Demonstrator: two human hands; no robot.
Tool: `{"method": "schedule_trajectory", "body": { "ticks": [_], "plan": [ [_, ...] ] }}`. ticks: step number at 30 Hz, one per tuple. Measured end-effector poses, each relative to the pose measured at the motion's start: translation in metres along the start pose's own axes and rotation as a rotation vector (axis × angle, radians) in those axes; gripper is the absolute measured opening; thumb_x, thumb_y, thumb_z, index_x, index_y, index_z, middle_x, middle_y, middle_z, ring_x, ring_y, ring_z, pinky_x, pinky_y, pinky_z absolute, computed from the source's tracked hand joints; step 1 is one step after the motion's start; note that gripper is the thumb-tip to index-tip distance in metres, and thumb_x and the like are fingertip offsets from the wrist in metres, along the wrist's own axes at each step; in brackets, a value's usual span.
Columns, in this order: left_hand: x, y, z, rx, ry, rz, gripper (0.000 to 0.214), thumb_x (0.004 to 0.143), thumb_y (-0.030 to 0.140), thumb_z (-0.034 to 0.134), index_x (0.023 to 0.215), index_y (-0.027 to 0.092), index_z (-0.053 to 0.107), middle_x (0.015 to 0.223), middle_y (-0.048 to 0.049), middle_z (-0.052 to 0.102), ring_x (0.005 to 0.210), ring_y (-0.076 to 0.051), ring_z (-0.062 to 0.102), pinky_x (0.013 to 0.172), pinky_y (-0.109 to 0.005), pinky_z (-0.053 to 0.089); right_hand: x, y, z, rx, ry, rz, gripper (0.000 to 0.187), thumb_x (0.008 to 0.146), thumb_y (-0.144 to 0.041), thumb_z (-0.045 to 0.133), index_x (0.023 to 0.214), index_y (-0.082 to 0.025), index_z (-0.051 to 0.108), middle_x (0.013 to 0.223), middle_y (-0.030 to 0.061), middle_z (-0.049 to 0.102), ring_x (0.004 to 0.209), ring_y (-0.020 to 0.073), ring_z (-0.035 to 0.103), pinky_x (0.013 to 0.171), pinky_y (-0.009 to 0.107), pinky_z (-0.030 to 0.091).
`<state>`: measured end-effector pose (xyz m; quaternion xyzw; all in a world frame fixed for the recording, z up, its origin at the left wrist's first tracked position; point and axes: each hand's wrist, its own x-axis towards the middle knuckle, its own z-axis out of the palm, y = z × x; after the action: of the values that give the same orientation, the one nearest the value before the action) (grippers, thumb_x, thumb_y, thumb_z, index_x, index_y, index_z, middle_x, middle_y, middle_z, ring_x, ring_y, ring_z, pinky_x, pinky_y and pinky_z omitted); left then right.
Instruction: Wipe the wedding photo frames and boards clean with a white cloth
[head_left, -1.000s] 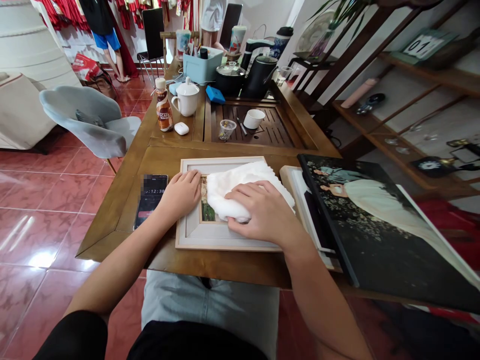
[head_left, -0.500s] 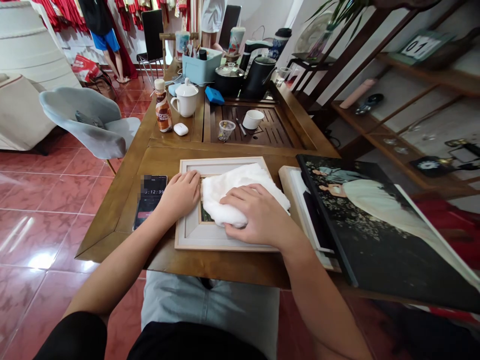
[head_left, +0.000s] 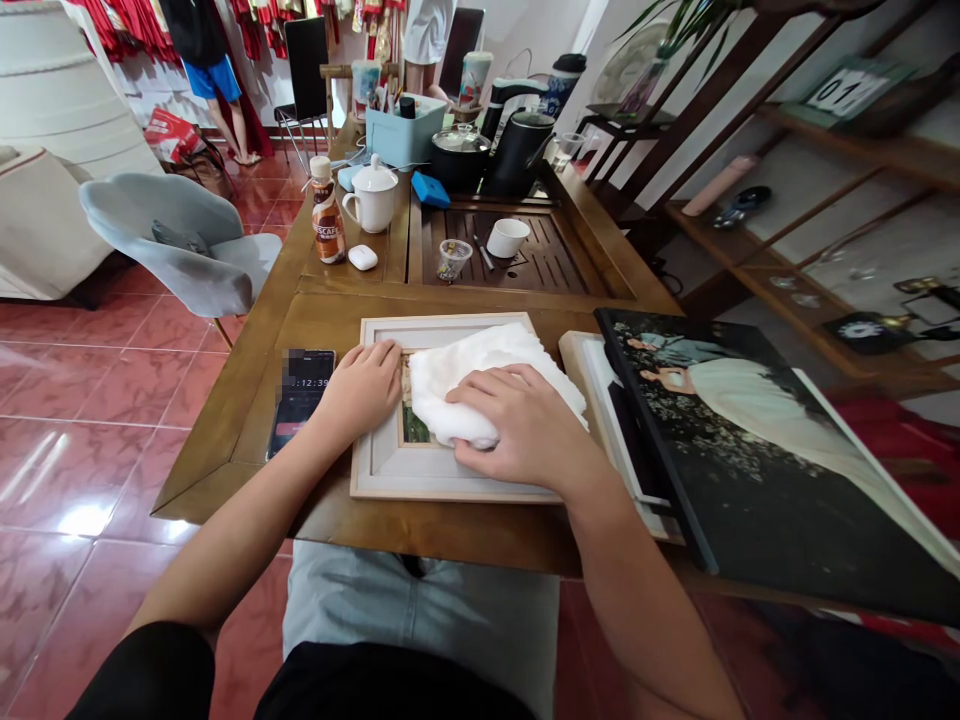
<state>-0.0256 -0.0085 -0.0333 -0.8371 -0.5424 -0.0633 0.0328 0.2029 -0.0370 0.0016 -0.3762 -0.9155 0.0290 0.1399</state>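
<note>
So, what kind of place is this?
Probably a photo or wedding-dress studio: a large dark canvas wedding portrait rests on the wooden tea table, a pale wooden picture frame lies under a white cloth, and red garments hang behind.

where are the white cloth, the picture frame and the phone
white cloth [head_left: 491, 360]: head view, on its bare folds at the far side.
picture frame [head_left: 376, 474]: head view, on the pale border near its lower left corner.
phone [head_left: 302, 402]: head view, on the middle of its dark screen.
</note>
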Motion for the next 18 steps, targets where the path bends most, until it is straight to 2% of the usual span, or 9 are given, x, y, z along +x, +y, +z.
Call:
{"method": "schedule_trajectory", "body": {
  "ticks": [3, 8, 14, 18],
  "plan": [
    [-0.0002, -0.0009, 0.0004, -0.002, 0.001, -0.006, 0.045, 0.107, 0.023, 0.031, 0.146, 0.011, 0.052, 0.152, -0.0138, 0.056, 0.138, -0.026, 0.055, 0.120, -0.042, 0.037, 0.0002, -0.0004, -0.0005, -0.025, 0.002, 0.031, 0.028, 0.081, -0.032, 0.063, 0.105, -0.019, 0.067, 0.103, 0.0075, 0.071, 0.100, 0.0292, 0.063, 0.096, 0.045, 0.038],
    [-0.0002, -0.0011, -0.0014, 0.010, -0.032, -0.004, 0.045, 0.107, 0.023, 0.034, 0.146, 0.007, 0.051, 0.153, -0.0152, 0.055, 0.138, -0.027, 0.055, 0.120, -0.042, 0.037, 0.0001, -0.0019, -0.0007, 0.087, -0.020, -0.044, 0.027, 0.078, -0.029, 0.063, 0.103, -0.020, 0.068, 0.102, 0.0059, 0.071, 0.101, 0.0272, 0.064, 0.098, 0.042, 0.037],
    [0.0004, 0.0005, -0.0022, 0.005, -0.017, -0.011, 0.045, 0.108, 0.022, 0.031, 0.145, 0.007, 0.052, 0.152, -0.0144, 0.056, 0.137, -0.026, 0.056, 0.120, -0.042, 0.037, 0.0003, 0.0005, 0.0016, -0.027, 0.024, 0.039, 0.028, 0.079, -0.030, 0.061, 0.103, -0.018, 0.068, 0.101, 0.0078, 0.070, 0.099, 0.0290, 0.063, 0.098, 0.044, 0.036],
    [0.0002, -0.0006, -0.0016, 0.020, -0.026, -0.005, 0.045, 0.107, 0.022, 0.034, 0.145, 0.008, 0.052, 0.152, -0.0150, 0.056, 0.136, -0.026, 0.056, 0.119, -0.041, 0.038, 0.0003, -0.0012, 0.0021, 0.061, -0.009, -0.041, 0.029, 0.078, -0.030, 0.063, 0.104, -0.018, 0.068, 0.103, 0.0074, 0.070, 0.101, 0.0280, 0.063, 0.099, 0.043, 0.037]
  ]
}}
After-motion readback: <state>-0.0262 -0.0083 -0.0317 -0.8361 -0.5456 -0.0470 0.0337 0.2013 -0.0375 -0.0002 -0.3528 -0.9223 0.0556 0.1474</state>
